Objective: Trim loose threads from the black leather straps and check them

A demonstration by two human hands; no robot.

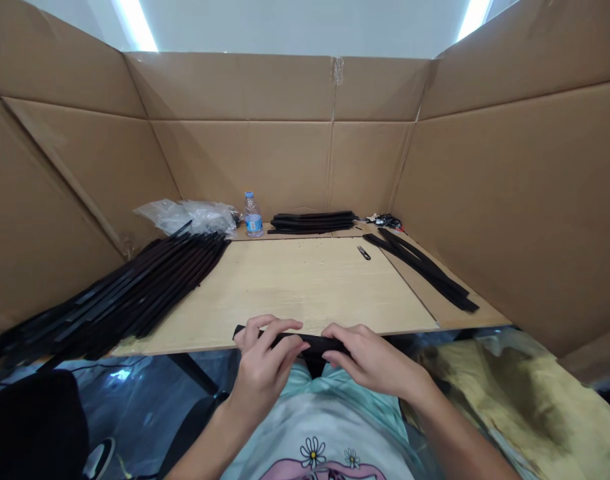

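Observation:
Both my hands hold one black strap [312, 342] at the near edge of the light wooden table [305, 280]. My left hand [265, 363] has its fingers curled over the strap's left part. My right hand [372, 360] grips the strap's right part, with the fingers folded onto it. The strap's middle hangs down between my hands, over my light shirt. Its far ends are hidden under my fingers.
A large pile of long black straps [129, 293] lies on the left. A smaller stack [312, 222] sits at the back by a water bottle [253, 217] and a clear plastic bag [189, 215]. More straps [425, 270] and small snips [363, 253] lie on the right. Cardboard walls [515, 200] surround the table.

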